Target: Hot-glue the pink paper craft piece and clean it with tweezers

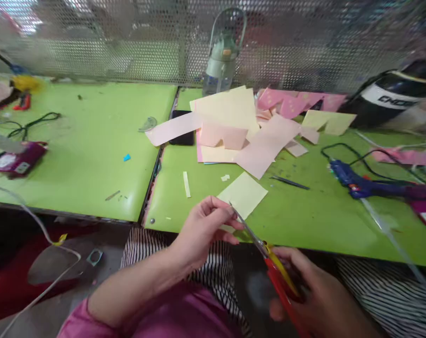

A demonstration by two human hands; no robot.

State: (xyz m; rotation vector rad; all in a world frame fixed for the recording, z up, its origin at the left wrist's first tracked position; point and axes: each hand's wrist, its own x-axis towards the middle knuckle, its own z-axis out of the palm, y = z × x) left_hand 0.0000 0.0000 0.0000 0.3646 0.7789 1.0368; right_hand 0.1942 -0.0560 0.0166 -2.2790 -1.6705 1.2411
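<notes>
My right hand [314,291] is closed round the handles of red and yellow scissors [279,272], whose thin metal blades point up and left. Those tips reach the fingers of my left hand [213,220], where thumb and index finger are pinched together. Whatever they pinch is too small or too hidden to name. A pale yellow-green paper square [246,193] lies on the green table [286,220] just beyond my left fingertips. Farther back are overlapping cream and pink papers [227,108], some with notches cut out.
A blue glue gun [360,183] with a cable lies at the right, near a black container [385,98]. Tweezers [290,182] rest beside the papers. Behind them stands a bottle [220,65]. A dark phone [184,136] is partly covered by a pink strip.
</notes>
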